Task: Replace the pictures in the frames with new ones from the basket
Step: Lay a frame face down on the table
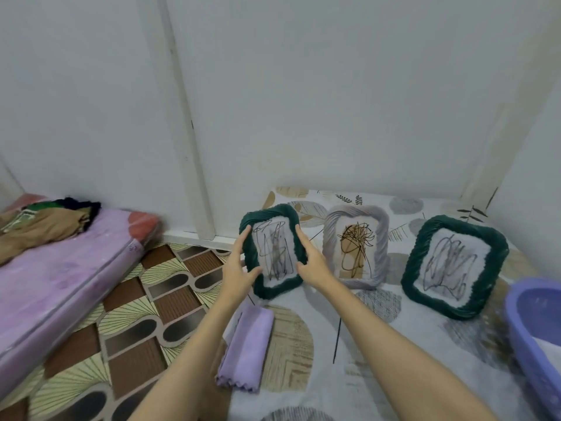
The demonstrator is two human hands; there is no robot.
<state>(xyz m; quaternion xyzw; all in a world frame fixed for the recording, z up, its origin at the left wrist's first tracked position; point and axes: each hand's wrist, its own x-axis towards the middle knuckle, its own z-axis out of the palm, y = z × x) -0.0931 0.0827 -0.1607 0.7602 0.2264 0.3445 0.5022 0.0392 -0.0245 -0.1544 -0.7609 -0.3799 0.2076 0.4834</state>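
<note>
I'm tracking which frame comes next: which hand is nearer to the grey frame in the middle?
Right. The right hand grips the right edge of the left green frame, just beside the grey frame. The left hand holds that green frame's far left edge.

2 bare forearms enter from the bottom edge, with no sleeves, cuffs or gloves showing anywhere along them. The left hand (239, 268) and the right hand (312, 262) carry no rings, and neither wrist wears a watch, band or bracelet. The fingers (244, 238) are slim with short, unpainted nails, though motion blur softens the finer detail. No clothing or any other part of the person shows.
</note>
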